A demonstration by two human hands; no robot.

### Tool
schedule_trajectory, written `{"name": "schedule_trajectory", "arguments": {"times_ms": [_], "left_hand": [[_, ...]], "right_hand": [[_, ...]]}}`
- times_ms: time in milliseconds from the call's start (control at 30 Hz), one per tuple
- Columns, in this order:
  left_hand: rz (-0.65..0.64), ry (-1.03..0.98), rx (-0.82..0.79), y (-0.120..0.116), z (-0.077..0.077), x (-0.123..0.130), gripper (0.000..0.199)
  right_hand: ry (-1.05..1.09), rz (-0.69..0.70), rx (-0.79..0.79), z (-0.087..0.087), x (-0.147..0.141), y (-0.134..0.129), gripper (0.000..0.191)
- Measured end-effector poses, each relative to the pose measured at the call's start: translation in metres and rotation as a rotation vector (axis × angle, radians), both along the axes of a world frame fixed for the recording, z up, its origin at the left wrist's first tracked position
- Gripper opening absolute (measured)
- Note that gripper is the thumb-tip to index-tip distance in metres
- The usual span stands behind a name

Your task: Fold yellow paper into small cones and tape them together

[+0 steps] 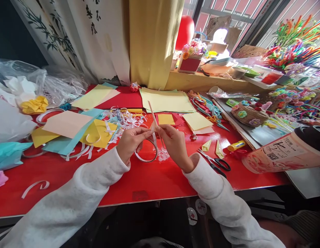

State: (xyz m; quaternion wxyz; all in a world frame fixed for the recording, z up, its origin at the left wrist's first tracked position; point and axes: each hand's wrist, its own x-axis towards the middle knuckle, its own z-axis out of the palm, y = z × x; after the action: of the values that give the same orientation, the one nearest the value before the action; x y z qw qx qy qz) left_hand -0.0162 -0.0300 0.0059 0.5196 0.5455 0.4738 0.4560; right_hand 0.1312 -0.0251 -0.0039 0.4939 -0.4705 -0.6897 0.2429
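Over the middle of the red table, my left hand is closed on a roll of white tape, which hangs below its fingers. A short end of the tape rises from the roll to the fingertips. My right hand pinches a thin pale folded strip that stands up at a slant. Both sets of fingertips meet at this strip, and they partly hide where tape and strip touch. Right of my right hand lie black-handled scissors and two small folded yellow paper pieces.
Coloured paper sheets and tape scraps cover the left side. A pale yellow paper stack lies at the back. To the right are a glue stick, a tilted drink cup and a flower-trimmed basket.
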Motion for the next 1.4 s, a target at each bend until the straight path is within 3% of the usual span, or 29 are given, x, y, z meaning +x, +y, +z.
{"name": "schedule_trajectory", "arguments": {"times_ms": [1033, 1267, 1400], "left_hand": [[0.005, 0.003, 0.004, 0.001, -0.005, 0.002, 0.029], [0.062, -0.027, 0.009, 0.001, -0.009, 0.003, 0.043], [0.047, -0.053, 0.022, 0.002, -0.009, 0.003, 0.035]], "right_hand": [[-0.077, 0.022, -0.011, -0.002, 0.0, 0.001, 0.02], [-0.072, 0.05, -0.047, -0.003, -0.001, 0.001, 0.02], [-0.049, 0.084, -0.051, -0.004, -0.001, 0.001, 0.02]]}}
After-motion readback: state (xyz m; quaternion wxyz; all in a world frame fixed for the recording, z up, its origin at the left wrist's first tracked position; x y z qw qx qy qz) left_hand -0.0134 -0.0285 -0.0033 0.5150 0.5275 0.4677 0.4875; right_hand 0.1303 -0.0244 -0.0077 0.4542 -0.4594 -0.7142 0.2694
